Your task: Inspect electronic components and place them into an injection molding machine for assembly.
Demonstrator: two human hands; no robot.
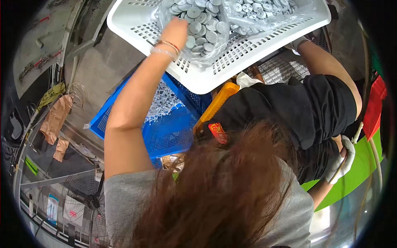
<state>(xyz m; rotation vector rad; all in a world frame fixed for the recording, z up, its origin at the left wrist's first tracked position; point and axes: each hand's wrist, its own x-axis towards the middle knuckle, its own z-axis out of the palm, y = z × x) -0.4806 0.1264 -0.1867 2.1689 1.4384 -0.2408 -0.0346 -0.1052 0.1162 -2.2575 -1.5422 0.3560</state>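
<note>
White basket (206, 78), perforated in slot rows, at 12 o'clock. Grey round discs (202, 25) in a clear bag (165, 16). Blue mesh-pattern crate (169, 132) at centre-left, containing white plastic pieces (163, 103). Green surface (359, 169) at 4 o'clock. Orange bar (215, 105) at centre.

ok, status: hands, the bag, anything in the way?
Left hand on bag of discs in white basket, grip unclear. Right hand out of view. Co-worker in black close alongside, gloved hand at basket edge.
</note>
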